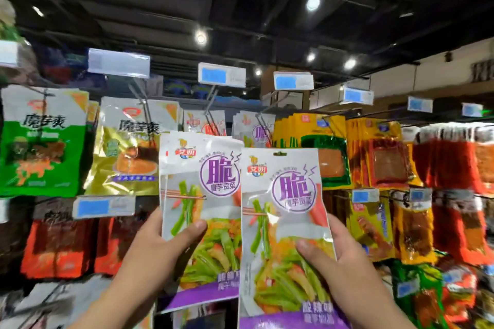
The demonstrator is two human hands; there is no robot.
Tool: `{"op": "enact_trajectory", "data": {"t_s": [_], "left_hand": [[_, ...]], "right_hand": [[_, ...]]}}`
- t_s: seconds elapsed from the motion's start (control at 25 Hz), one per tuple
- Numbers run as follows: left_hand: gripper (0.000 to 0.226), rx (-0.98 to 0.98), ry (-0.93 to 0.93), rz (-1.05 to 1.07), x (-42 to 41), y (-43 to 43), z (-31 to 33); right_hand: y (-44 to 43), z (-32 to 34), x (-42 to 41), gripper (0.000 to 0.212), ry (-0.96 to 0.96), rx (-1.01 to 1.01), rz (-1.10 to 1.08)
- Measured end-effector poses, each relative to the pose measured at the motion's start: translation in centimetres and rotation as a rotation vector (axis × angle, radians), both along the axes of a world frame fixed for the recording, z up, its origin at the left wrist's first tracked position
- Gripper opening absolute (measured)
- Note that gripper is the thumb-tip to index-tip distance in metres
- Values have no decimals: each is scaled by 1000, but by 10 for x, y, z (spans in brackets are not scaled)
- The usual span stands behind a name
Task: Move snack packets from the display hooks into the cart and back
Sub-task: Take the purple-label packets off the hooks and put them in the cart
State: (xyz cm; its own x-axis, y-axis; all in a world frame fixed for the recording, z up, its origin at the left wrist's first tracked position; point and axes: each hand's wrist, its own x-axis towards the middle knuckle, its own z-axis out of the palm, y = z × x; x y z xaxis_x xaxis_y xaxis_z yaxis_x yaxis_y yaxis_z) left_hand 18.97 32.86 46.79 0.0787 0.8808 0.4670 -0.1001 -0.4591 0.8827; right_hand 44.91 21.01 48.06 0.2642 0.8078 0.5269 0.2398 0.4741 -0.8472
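Two hands are raised before a wall of hung snacks, each clamped on white-and-purple packets. One single packet is pinched by the right hand: the thumb is laid across its front and the fingers are curled behind its right edge. It is held upright and off any hook, with its hang hole free at the top.

Just left of the single packet, and partly overlapped by its left edge, a fanned stack of like packets is gripped by the left hand. The thumb is pressed on the stack's front and the fingers are hidden behind it. How many packets are in the stack cannot be told.

Above and behind the single packet, hanging packets of the same brand are seen on a display hook, under a blurred price tag. Well to the left of the single packet a gold packet and, beyond it, a green packet are hung. To its right yellow packets are ranged, and further right red packets.
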Motion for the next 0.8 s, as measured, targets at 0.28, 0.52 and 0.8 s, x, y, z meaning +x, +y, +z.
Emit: {"op": "enact_trajectory", "data": {"t_s": [0.28,0.52,0.8], "left_hand": [[61,67,50,43,51,43,46],[80,38,-12,173,87,72,54],[45,58,26,300,109,83,59]], "right_hand": [[66,67,79,27,132,82,92],[127,96,129,28,139,53,280],[162,114,152,27,78,131,439]]}}
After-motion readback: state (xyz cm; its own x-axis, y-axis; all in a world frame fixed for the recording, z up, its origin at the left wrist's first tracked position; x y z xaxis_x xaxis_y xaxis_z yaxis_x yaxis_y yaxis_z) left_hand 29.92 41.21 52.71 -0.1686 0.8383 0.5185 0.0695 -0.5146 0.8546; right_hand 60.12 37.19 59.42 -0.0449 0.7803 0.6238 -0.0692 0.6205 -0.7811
